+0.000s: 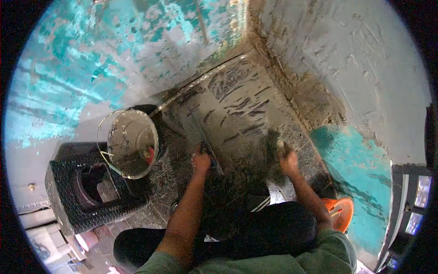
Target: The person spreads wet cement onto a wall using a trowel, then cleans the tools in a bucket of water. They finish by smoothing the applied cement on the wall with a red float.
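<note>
My left hand is closed around the handle of a plastering trowel, whose long narrow blade lies close to the floor. Grey wet mortar, streaked with dark marks, is spread over the floor in front of me. To the right, my right hand is closed, low over the mortar's edge. A pale rounded end shows at its fingers, beside a dark patch; I cannot make out what the thing is.
A mortar-stained bucket with a wire handle stands at left, beside a black woven-pattern plastic stool. An orange bucket is by my right arm. Peeling turquoise wall and grey-plastered wall meet at the far corner.
</note>
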